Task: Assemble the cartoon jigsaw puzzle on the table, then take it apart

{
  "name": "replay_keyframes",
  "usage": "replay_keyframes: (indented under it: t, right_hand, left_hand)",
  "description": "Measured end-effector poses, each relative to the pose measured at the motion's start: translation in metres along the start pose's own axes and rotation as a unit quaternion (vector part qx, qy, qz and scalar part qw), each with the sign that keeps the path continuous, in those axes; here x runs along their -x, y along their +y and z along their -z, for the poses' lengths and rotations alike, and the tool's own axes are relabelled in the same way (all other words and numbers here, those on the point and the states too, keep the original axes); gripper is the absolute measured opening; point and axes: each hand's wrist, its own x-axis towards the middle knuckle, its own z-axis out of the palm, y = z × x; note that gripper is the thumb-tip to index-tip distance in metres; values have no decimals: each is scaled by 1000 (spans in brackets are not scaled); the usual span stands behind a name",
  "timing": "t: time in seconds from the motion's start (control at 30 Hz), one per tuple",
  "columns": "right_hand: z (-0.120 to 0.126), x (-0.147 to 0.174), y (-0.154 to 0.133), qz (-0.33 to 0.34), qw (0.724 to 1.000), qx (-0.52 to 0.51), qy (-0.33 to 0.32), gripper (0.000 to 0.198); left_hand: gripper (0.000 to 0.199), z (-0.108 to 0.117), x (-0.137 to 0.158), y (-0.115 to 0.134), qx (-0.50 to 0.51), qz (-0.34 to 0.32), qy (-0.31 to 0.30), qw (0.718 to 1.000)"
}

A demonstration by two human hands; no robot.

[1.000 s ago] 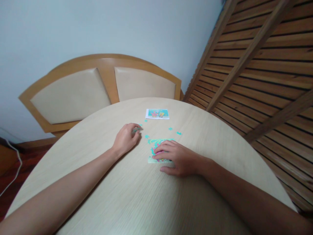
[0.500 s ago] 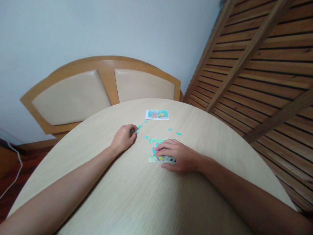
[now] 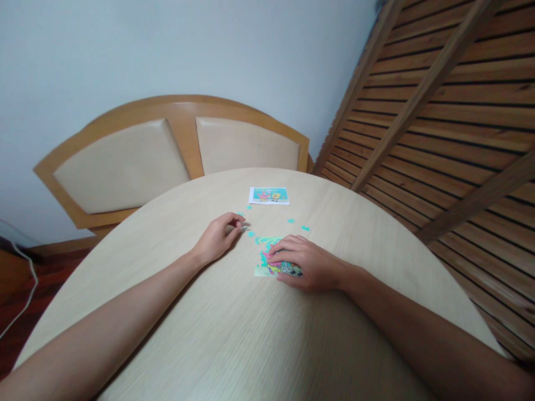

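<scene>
A partly joined jigsaw puzzle (image 3: 263,271) with a bright cartoon picture lies on the table, its upper edge uneven. My right hand (image 3: 311,264) rests over its right side with fingers stretched out, hiding that part. Left of the puzzle and a little farther off, my left hand (image 3: 219,236) pinches a small puzzle piece (image 3: 244,228) between thumb and fingertips, just above the tabletop. Loose turquoise pieces lie around, among them one (image 3: 251,234) by the puzzle's upper left corner and another (image 3: 306,228) beyond my right hand.
A picture card (image 3: 271,195) with the cartoon figures lies toward the far edge of the round wooden table (image 3: 200,334). Behind stands a padded wooden bench back (image 3: 125,167) against the wall. On the right leans a slatted wooden panel (image 3: 451,128).
My left hand has moved slightly right toward the puzzle, with a piece now showing at its fingertips. My right hand stays on the puzzle with only a small shift of its fingers.
</scene>
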Motion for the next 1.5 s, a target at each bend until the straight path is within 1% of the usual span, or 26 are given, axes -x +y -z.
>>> replay_keyframes:
  t: [0.1, 0.2, 0.3, 0.37, 0.47, 0.57, 0.67, 0.93, 1.17, 1.27, 1.4, 1.5]
  right_hand:
    - [-1, -2, 0, -6, 1000, 0, 15, 25]
    - [-3, -4, 1, -39, 998, 8, 46, 23]
    - [-5, -5, 3, -74, 993, 21, 87, 22]
    - [-6, -6, 4, -84, 990, 22, 112, 21]
    - [-8, -7, 3, -83, 987, 13, 140, 17]
    - [-9, -8, 3, -65, 986, 15, 156, 13]
    - [-10, -9, 3, -44, 984, 25, 170, 7]
    - [-10, -7, 6, -43, 977, 29, 208, 6]
    - [-7, -8, 3, -27, 978, 18, 206, 10]
    - [-8, -8, 2, -33, 978, 15, 205, 8]
    - [-9, -7, 3, -47, 977, 13, 205, 13]
    - [-9, -7, 4, -49, 978, 15, 203, 11]
  left_hand:
    - [23, -10, 3, 9, 116, 6, 3, 993]
    - [27, -21, 9, 23, 214, 20, -7, 977]
    - [31, -29, 15, 35, 257, 27, -28, 966]
    - [33, -32, 17, 41, 276, 38, -41, 959]
    - [35, -33, 19, 44, 312, 58, -59, 947]
    - [37, -34, 20, 44, 341, 67, -76, 935]
    - [39, -33, 21, 45, 355, 68, -90, 928]
    - [37, -32, 23, 47, 370, 50, -100, 922]
    - [37, -31, 22, 47, 357, 49, -85, 929]
    - [37, -31, 22, 48, 357, 53, -90, 928]
    - [37, -31, 22, 48, 356, 58, -96, 928]
    - [38, -31, 22, 47, 356, 56, -93, 928]
